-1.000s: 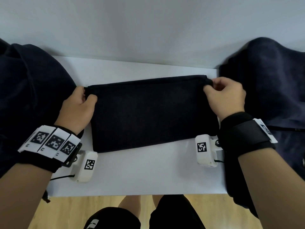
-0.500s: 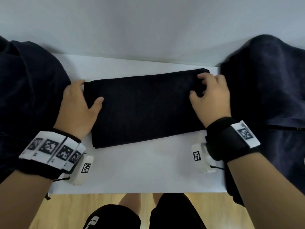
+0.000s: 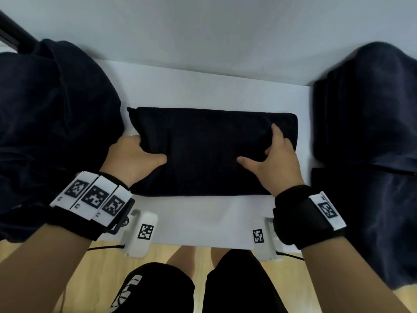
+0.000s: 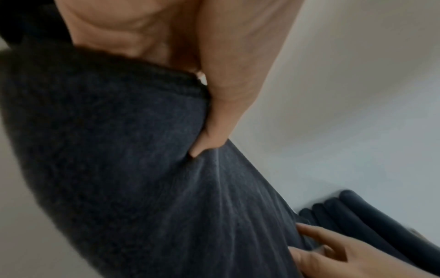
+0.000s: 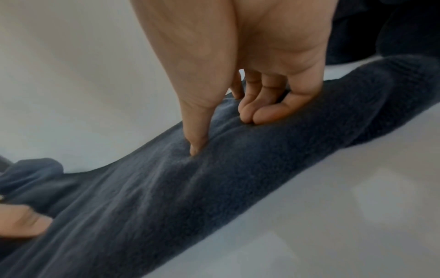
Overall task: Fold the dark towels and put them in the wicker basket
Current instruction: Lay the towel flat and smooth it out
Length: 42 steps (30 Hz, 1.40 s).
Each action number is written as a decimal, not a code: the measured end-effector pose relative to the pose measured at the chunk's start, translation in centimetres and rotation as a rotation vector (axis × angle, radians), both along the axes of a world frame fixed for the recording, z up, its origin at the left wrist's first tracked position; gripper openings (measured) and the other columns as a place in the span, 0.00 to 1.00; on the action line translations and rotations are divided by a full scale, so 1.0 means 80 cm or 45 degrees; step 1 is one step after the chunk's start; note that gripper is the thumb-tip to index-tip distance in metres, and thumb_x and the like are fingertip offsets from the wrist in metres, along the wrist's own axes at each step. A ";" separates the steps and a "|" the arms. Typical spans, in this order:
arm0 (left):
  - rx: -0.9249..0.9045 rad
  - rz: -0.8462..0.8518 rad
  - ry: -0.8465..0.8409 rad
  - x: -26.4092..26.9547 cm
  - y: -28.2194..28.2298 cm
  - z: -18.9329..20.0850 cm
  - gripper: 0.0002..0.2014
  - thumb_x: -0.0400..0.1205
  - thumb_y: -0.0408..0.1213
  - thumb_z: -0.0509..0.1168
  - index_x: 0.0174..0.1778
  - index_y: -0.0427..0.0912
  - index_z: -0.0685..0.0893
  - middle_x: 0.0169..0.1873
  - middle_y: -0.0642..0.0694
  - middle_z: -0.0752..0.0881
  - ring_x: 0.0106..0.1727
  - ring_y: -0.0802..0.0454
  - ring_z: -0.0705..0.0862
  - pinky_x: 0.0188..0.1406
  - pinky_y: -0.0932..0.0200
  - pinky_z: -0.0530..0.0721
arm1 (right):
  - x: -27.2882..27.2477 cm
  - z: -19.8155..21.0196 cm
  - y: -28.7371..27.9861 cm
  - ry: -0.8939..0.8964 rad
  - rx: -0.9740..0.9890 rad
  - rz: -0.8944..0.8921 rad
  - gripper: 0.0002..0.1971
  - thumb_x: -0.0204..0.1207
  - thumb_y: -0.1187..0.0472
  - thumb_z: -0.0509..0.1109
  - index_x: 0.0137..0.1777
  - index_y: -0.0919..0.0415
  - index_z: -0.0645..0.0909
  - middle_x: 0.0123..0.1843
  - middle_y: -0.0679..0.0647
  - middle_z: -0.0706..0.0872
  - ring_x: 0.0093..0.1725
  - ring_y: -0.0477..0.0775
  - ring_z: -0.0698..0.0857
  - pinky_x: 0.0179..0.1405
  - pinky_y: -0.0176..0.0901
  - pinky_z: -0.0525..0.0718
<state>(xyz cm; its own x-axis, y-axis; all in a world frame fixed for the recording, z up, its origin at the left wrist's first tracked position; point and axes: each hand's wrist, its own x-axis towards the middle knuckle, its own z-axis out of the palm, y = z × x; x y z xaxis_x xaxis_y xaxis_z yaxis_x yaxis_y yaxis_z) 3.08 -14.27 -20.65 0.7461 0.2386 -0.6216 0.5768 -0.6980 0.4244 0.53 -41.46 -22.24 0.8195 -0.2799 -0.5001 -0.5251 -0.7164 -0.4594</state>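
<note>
A folded dark towel [image 3: 203, 150] lies flat in the middle of the white table [image 3: 203, 218]. My left hand [image 3: 133, 159] grips its left end: the thumb lies on top and the fingers are tucked out of sight at the edge, as the left wrist view shows [image 4: 214, 97]. My right hand [image 3: 270, 159] rests on top of the towel's right part with thumb and index finger spread. In the right wrist view its fingertips [image 5: 252, 112] and thumb press into the cloth [image 5: 214, 188]. No wicker basket is in view.
A heap of dark towels [image 3: 56, 120] covers the table's left side. Another dark heap [image 3: 365, 109] stands at the right; the left wrist view shows folded layers there [image 4: 357, 216]. A grey wall runs behind the table. Wooden floor and my legs are below its near edge.
Both hands left the towel's far corners and came toward me. The left now grips the left end; the right lies spread on top. The towel lies folded flat.
</note>
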 end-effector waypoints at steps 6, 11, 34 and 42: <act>-0.059 -0.145 -0.202 -0.033 -0.025 0.043 0.18 0.74 0.48 0.70 0.55 0.54 0.70 0.40 0.59 0.80 0.37 0.65 0.79 0.26 0.71 0.71 | -0.030 0.009 0.066 0.018 0.135 0.091 0.51 0.72 0.41 0.76 0.87 0.50 0.49 0.72 0.56 0.71 0.61 0.53 0.80 0.57 0.38 0.77; -0.165 -0.260 -0.312 -0.066 -0.071 0.053 0.18 0.78 0.43 0.69 0.59 0.52 0.70 0.37 0.58 0.80 0.35 0.71 0.80 0.33 0.83 0.72 | -0.046 0.029 0.106 0.180 0.909 -0.268 0.23 0.83 0.38 0.59 0.69 0.49 0.80 0.54 0.50 0.89 0.53 0.48 0.89 0.61 0.54 0.86; -0.053 -0.136 -0.194 -0.069 -0.017 -0.004 0.29 0.76 0.57 0.70 0.69 0.46 0.73 0.52 0.53 0.81 0.44 0.65 0.80 0.34 0.72 0.71 | -0.051 0.016 0.065 -0.085 0.183 -0.308 0.25 0.73 0.48 0.75 0.68 0.54 0.74 0.58 0.49 0.79 0.56 0.47 0.79 0.56 0.37 0.76; -0.227 0.000 -0.014 -0.062 -0.027 -0.014 0.17 0.71 0.56 0.73 0.49 0.54 0.78 0.42 0.59 0.85 0.44 0.62 0.84 0.36 0.65 0.79 | -0.055 0.018 0.081 0.226 0.563 -0.369 0.14 0.65 0.51 0.77 0.49 0.53 0.81 0.45 0.43 0.87 0.46 0.45 0.86 0.42 0.39 0.86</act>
